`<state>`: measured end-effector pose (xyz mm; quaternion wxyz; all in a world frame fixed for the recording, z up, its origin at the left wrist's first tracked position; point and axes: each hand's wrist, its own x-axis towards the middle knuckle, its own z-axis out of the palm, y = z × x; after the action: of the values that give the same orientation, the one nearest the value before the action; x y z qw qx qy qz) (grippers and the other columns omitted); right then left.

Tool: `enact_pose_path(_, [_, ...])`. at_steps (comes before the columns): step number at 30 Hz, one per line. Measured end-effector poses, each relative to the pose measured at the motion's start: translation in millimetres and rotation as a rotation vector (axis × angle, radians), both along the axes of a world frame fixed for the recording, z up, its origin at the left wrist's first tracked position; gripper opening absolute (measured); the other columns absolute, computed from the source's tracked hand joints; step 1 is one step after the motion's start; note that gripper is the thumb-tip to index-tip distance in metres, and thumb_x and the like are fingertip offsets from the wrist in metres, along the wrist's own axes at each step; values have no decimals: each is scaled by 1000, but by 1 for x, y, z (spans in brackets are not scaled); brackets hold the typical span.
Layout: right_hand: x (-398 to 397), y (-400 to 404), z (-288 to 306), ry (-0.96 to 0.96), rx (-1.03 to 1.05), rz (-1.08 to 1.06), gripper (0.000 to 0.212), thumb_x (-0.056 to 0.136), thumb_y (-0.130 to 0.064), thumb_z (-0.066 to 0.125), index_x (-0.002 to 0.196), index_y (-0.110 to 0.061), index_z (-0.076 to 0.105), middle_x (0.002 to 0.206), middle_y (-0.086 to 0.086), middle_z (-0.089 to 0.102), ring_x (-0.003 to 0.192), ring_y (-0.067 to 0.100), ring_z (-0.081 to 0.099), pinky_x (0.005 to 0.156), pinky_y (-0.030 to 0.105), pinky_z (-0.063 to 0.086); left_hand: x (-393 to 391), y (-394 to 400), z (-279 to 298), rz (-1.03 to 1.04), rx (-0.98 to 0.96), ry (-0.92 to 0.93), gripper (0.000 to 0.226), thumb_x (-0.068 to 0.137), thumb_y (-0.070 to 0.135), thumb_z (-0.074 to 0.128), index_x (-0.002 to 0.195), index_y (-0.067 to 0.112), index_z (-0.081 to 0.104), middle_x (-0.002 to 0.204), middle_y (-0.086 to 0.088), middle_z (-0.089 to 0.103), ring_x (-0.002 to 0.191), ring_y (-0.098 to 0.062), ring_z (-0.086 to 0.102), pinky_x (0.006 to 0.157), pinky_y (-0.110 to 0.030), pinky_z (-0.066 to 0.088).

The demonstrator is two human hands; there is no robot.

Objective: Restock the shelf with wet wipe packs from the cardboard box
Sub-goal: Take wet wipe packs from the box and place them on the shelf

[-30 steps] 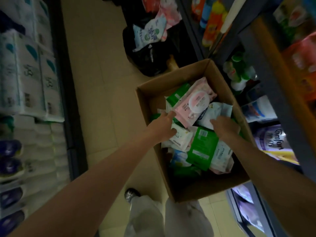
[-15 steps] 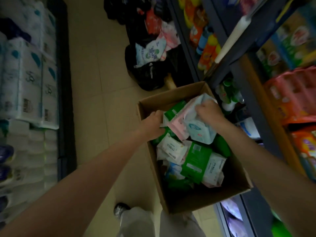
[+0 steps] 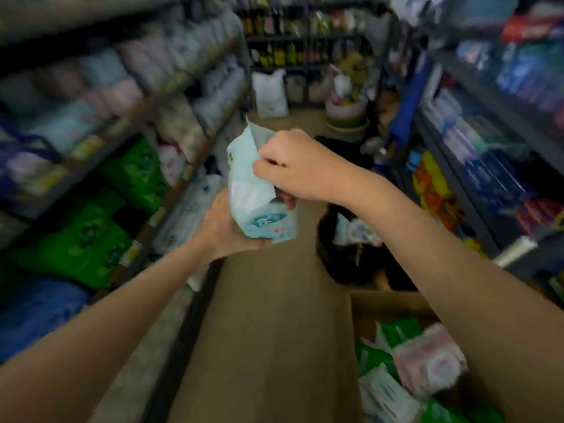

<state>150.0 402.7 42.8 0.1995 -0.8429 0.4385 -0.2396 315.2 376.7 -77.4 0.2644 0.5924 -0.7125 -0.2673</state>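
A shop aisle, mid-restock: the pale blue wet wipe pack (image 3: 259, 190) that half a second ago sat on the heap in the cardboard box (image 3: 387, 303) is now out and lifted to chest height over the floor, at the centre of the view; the gaze has swung up from the box to the length of the aisle, and the box has dropped to five o'clock, only its near corner showing. Both hands have left the box; the right hand (image 3: 296, 166) pinches the pack's upper edge from the one o'clock side, fingers curled over the film, while the left hand (image 3: 227, 227) cups the pack's lower end from seven o'clock, palm up, fingers curled under it. By the look of it the picking step is done and the placing step begins; which shelf takes it cannot yet be told.

The pack is a soft pillow of glossy film, creased where it is gripped, crimped to a point at its top, with a round teal label near the bottom; it should give under pressure and slide easily. In the box remain a pink pack (image 3: 427, 361), green packs (image 3: 399, 329) and a white pack (image 3: 384, 392), loosely heaped; the box is matt brown board. At nine o'clock the left shelves (image 3: 171, 96) hold blurred bagged goods in green, pink and white; the blur hides detail.
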Motion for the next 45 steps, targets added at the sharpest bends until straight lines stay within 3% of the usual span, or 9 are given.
enact_pose_path(5, [108, 21, 93, -44, -336, 175, 46, 93, -10, 43, 50, -12, 26, 45, 8, 31, 38, 22, 48, 38, 23, 31, 136, 43, 98, 93, -345, 23, 109, 38, 63, 80, 129, 15, 44, 119, 4, 61, 110, -16, 60, 94, -43, 49])
enact_pose_path(10, [190, 27, 155, -26, -659, 148, 48, 95, -12, 43, 50, -18, 26, 46, -1, 28, 42, 10, 29, 52, 28, 27, 262, 117, 208, 336, -726, -388, 108, 38, 67, 57, 128, 7, 45, 116, -6, 57, 108, -26, 50, 97, -35, 31])
enact_pose_path(16, [315, 48, 202, -427, -861, 301, 37, 92, -22, 43, 56, -11, 40, 47, -6, 31, 42, 9, 32, 45, 29, 21, 355, 230, 303, 627, -1070, -812, 99, 49, 68, 52, 125, 6, 45, 117, -10, 55, 106, -20, 36, 98, -33, 21])
enact_pose_path(22, [436, 115, 253, -886, -842, 507, 31, 95, -13, 47, 63, -10, 48, 50, -12, 31, 46, -1, 41, 47, 8, 28, 414, 331, 342, 933, -1061, -1007, 102, 52, 55, 69, 133, 8, 30, 129, -16, 47, 116, -25, 33, 102, -50, 33])
enact_pose_path(28, [520, 212, 316, -1047, -819, 650, 35, 92, -16, 45, 58, -10, 40, 49, -2, 28, 46, 12, 23, 51, 27, 16, 435, 391, 354, 1067, -917, -559, 128, 50, 55, 78, 148, 21, 3, 141, -4, 34, 128, -23, 37, 105, -44, 37])
enact_pose_path(31, [544, 248, 326, -1185, -339, 910, 16, 87, -29, 44, 79, -17, 48, 71, -5, 48, 65, 8, 40, 59, 23, 30, 456, 409, 356, 1197, -1069, -371, 125, 42, 55, 77, 145, 24, 13, 135, -3, 41, 123, -22, 46, 102, -46, 43])
enact_pose_path(34, [571, 266, 296, -912, 264, 1212, 51, 85, -39, 61, 125, -20, 35, 114, -3, 53, 93, 7, 54, 70, 20, 45, 468, 412, 364, 1305, -1215, -136, 119, 43, 54, 78, 142, 22, 20, 132, -6, 46, 121, -24, 49, 100, -47, 45])
enact_pose_path(39, [621, 277, 267, -909, 397, 1305, 43, 67, -11, 80, 97, -23, 52, 101, -3, 65, 95, 13, 64, 86, 30, 54, 464, 422, 360, 1328, -1034, -381, 124, 45, 45, 78, 146, 17, 13, 129, -6, 40, 121, -24, 46, 102, -44, 43])
enact_pose_path(45, [652, 242, 284, -656, 498, 1482, 73, 59, -15, 81, 125, -11, 50, 114, 9, 67, 95, 25, 68, 76, 36, 58, 470, 476, 385, 1176, -949, 122, 85, 67, 22, 71, 141, 23, 28, 131, -5, 47, 101, -16, 59, 85, -31, 52])
